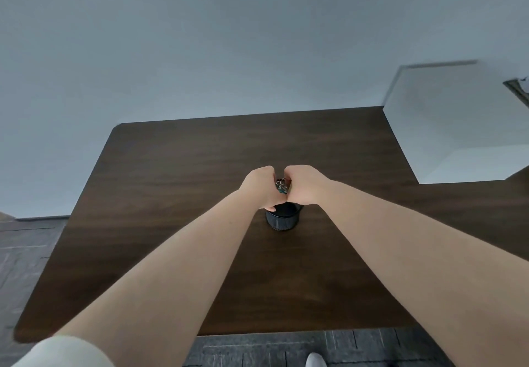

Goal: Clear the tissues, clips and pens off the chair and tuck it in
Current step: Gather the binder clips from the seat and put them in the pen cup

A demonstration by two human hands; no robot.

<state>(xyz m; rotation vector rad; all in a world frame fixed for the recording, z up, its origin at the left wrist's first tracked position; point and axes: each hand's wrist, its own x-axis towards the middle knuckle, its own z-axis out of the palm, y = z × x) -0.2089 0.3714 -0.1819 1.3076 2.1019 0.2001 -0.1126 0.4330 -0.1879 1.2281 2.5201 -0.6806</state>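
Observation:
Both my arms reach out over a dark wooden table [171, 195]. A black ribbed cup [282, 219] stands near the table's middle. My left hand [262, 188] and my right hand [303, 185] are curled together just above the cup's mouth. Between them I see a small bunch of binder clips [282, 186] with metal handles and a teal body, pinched by the fingers of both hands. The chair, the tissues and the pens are out of view.
A pale wall rises behind the table. A white block [446, 126] stands at the table's right rear corner. Dark carpet tiles [25, 252] lie to the left and in front, where a white shoe tip [315, 361] shows.

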